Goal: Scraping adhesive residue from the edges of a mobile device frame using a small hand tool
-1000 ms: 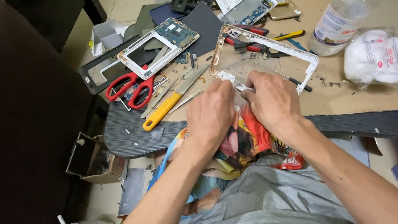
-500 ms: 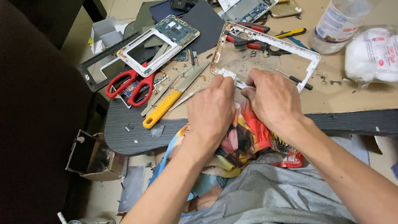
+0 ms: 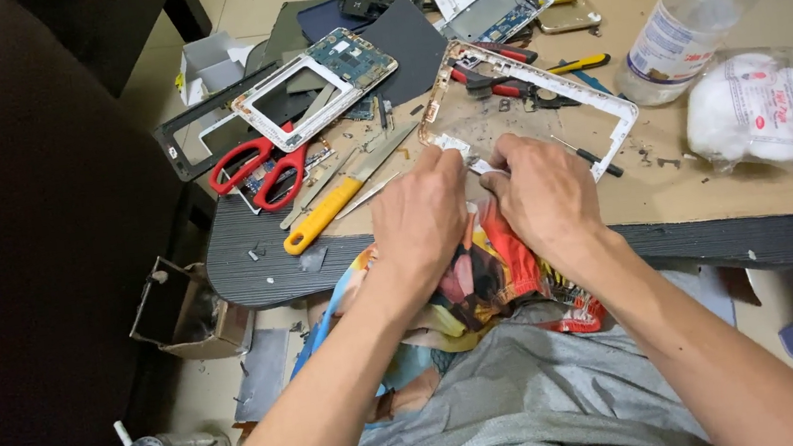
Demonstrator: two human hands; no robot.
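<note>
scissors (image 3: 261,169): red handles | knife (image 3: 320,216): yellow handle | surface (image 3: 249,256): dark grey, ribbed | cardboard sheet (image 3: 714,179): tan | frame (image 3: 542,94): white | cloth (image 3: 484,278): multicoloured print, red and yellow | trousers (image 3: 520,409): grey | cotton bag (image 3: 747,107): white | bottle (image 3: 694,15): clear, white cap

Bare cardboard (image 3: 715,189) right of the hands gives passage — scissors (image 3: 259,169), yellow-handled tool (image 3: 335,210) and frames (image 3: 542,94) crowd the left and front.
</note>
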